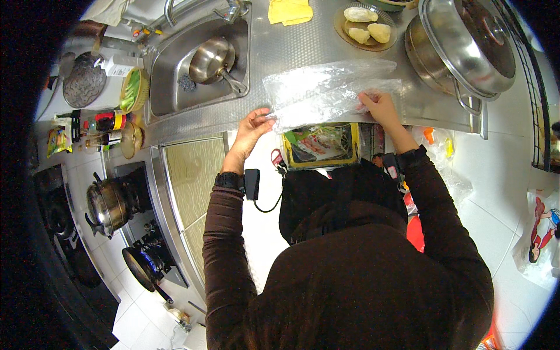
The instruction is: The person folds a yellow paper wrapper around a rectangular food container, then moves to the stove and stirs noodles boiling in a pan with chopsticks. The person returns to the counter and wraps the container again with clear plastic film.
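A clear plastic bag (pixel 326 93) is stretched flat along the front of the metal counter (pixel 303 46). My left hand (pixel 252 129) pinches its left end at the counter's edge. Nearer the other end, my right hand (pixel 380 108) has its fingertips closed on the plastic. Folds and glare hide whether this is one bag or two layered ones. Right below, a yellow-rimmed bin (pixel 356 160) holds green scraps and crumpled wrapping.
The sink (pixel 166 93) at the left holds a metal pan (pixel 211 58) and a scourer (pixel 186 83). A yellow cloth (pixel 290 11), a plate (pixel 344 36) of pale peeled pieces and a large lidded steamer (pixel 431 58) stand behind. A frying pan (pixel 140 267) sits over a blue flame.
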